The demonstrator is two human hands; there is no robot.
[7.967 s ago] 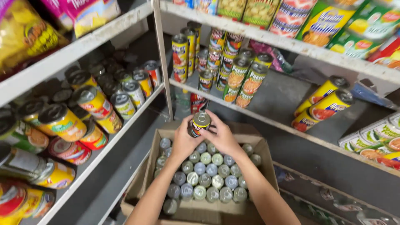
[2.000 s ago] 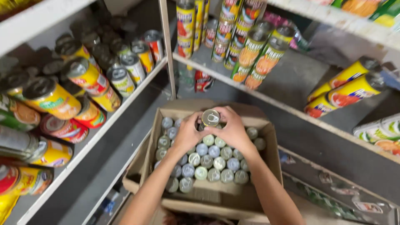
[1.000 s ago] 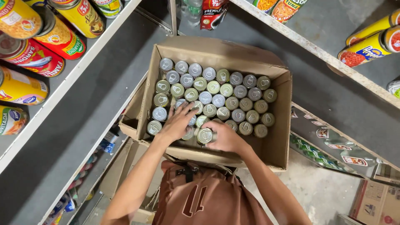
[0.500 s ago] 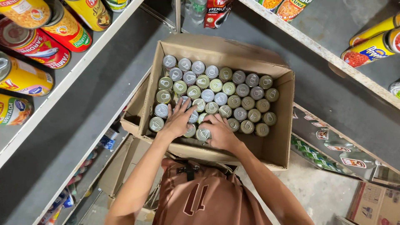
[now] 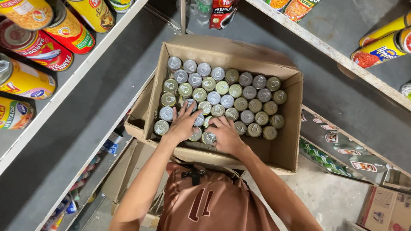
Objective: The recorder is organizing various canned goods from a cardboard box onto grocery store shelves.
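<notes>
Metal: small round pull-tab cans (image 5: 222, 100) packed upright in an open brown cardboard box (image 5: 295, 128). Left hand (image 5: 185, 124) spread flat over near-row lids; right hand (image 5: 226, 134) curled around one near-edge can (image 5: 209, 137). Likely rigid, dense, smooth-sided; grip the sidewall under the rim.

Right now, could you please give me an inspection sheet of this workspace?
Surface: open cardboard box on the floor between shelves.
Job's things: small cans with pull-tab lids stand upright in rows, filling most of the box.
Clutter: flattened cardboard beside the box.
Grippers: left hand and right hand both rest on cans in the near rows; a closed grasp cannot be told.
Cables: nothing seen.
Surroundings: larger tins lie on the left shelf; yellow tins on the right shelf.
</notes>
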